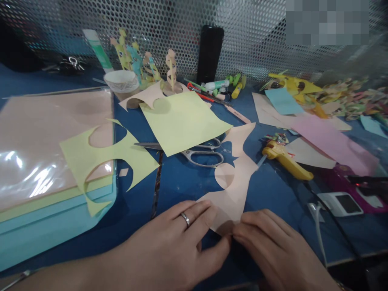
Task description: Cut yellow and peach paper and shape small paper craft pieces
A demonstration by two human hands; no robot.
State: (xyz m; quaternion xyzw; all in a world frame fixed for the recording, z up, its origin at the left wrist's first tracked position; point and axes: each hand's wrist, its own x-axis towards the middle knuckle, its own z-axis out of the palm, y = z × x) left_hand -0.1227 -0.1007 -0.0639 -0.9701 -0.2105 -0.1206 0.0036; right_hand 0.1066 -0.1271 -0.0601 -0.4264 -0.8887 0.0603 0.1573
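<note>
A cut piece of pale pink paper [229, 206] with curved gaps lies on the blue table in front of me. My left hand [189, 238], a ring on one finger, presses fingertips on its lower left part, with the thumb at its bottom corner. Against that same corner, my right hand [266, 242] has its fingers pinched together. Whatever sits between the fingertips is mostly hidden. A small pink paper circle [224, 176] is beside the cut edge. Scissors [203, 157] lie further off, partly under a light yellow sheet [184, 119].
To the left, yellow paper with round cut-outs [118, 148] overlaps a clear packet of coloured paper [51, 133]. A yellow glue gun [286, 159] lies right. Behind are a paper cup [121, 81], a phone [210, 54], a cutter knife [209, 96] and paper scraps [348, 95].
</note>
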